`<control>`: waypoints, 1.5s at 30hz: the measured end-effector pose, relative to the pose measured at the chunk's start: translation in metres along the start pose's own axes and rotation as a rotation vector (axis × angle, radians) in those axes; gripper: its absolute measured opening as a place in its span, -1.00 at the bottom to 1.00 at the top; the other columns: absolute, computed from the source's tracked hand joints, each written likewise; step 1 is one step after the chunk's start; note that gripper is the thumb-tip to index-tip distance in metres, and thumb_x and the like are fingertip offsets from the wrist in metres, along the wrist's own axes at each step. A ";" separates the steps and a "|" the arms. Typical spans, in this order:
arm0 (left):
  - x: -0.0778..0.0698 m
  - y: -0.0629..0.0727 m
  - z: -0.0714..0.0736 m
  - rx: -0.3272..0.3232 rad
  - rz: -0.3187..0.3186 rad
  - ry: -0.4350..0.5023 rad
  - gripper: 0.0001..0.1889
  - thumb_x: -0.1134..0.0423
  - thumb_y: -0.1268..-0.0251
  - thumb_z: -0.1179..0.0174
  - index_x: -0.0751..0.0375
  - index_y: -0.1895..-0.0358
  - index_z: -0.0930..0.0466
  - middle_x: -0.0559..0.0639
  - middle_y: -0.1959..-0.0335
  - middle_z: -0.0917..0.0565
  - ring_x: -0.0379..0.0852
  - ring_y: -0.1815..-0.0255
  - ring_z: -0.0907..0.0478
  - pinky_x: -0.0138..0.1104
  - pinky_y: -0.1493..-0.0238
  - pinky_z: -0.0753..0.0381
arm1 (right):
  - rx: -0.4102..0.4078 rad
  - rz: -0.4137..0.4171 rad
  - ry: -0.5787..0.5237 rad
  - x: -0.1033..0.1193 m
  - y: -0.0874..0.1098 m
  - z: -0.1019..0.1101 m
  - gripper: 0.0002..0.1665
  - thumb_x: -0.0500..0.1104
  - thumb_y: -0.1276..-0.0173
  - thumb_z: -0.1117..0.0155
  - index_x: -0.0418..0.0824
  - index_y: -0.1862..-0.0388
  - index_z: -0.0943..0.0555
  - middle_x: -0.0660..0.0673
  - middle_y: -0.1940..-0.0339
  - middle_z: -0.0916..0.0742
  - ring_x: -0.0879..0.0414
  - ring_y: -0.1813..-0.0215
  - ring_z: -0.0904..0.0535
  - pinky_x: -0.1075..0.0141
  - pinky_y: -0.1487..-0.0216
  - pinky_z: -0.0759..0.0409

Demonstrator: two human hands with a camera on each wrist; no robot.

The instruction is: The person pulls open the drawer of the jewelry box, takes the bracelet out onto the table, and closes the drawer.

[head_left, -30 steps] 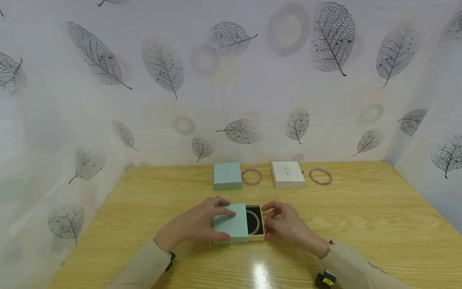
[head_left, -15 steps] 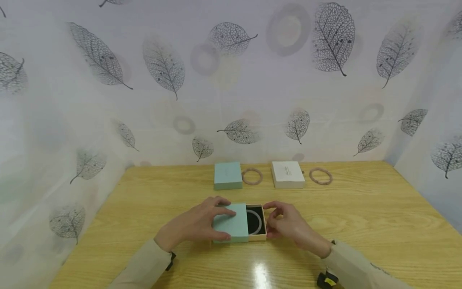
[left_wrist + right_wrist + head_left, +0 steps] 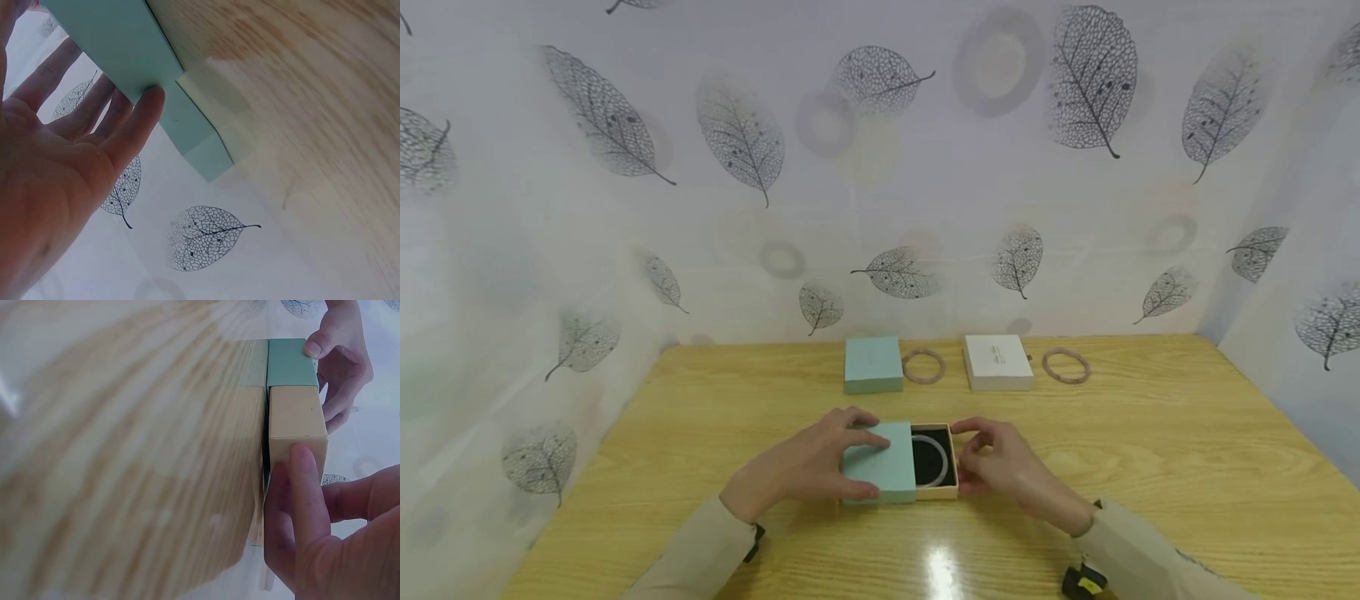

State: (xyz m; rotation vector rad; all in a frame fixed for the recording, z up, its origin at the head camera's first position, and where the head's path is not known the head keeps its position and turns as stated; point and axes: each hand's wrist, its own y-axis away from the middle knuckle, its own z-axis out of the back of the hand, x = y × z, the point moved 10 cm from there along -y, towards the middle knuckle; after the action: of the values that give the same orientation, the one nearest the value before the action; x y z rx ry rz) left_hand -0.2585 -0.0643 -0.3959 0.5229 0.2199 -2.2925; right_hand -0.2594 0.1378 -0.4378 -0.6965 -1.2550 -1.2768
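Observation:
A pale teal box sleeve lies on the table in front of me, with its cream drawer partly out on the right. My left hand grips the sleeve, thumb on the near side and fingers across the top and far side. At the drawer's right end, my right hand holds it by the edges; in the right wrist view its thumb lies against the drawer's end. Inside, on black lining, rests a pale bangle, its left part hidden under the sleeve.
Along the back of the table stand a second teal box with a pinkish bangle beside it, and a white box with another bangle to its right. A leaf-patterned curtain rises behind the table.
My right hand has moved slightly right, drawing the drawer a little further out, so more of the bangle shows. The left hand and sleeve have stayed in place.

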 end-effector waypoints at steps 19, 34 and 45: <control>0.001 0.000 0.000 -0.004 0.002 0.008 -0.44 -0.14 -0.21 -0.43 -0.05 -0.25 -0.67 0.06 -0.41 -0.48 0.03 -0.37 -0.45 -0.02 -0.37 -0.56 | 0.002 -0.014 -0.024 -0.002 0.003 0.006 -0.50 -0.54 -0.40 -0.09 -0.45 -0.32 -0.44 -0.25 0.21 -0.60 0.03 0.30 -0.68 0.19 0.26 -0.80; 0.001 0.000 0.000 -0.017 0.005 0.007 -0.45 -0.13 -0.19 -0.45 -0.06 -0.25 -0.67 0.06 -0.40 -0.48 0.04 -0.36 -0.46 -0.02 -0.36 -0.56 | -0.003 -0.014 -0.009 -0.003 0.004 0.011 -0.52 -0.52 -0.42 -0.09 -0.44 -0.31 -0.45 -0.23 0.22 -0.60 0.04 0.30 -0.68 0.21 0.28 -0.80; 0.003 0.000 -0.001 -0.017 0.017 0.015 -0.45 -0.15 -0.19 -0.44 -0.08 -0.24 -0.67 0.04 -0.40 -0.47 0.03 -0.37 -0.44 -0.02 -0.36 -0.56 | 0.000 -0.017 0.007 -0.005 0.004 0.014 -0.51 -0.51 -0.43 -0.09 -0.46 -0.33 -0.43 -0.25 0.20 -0.60 0.05 0.30 -0.68 0.21 0.29 -0.79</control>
State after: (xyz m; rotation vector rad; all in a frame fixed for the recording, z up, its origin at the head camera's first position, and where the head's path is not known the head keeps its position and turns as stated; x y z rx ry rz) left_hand -0.2606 -0.0661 -0.3980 0.5314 0.2417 -2.2687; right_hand -0.2586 0.1537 -0.4381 -0.6824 -1.2572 -1.2922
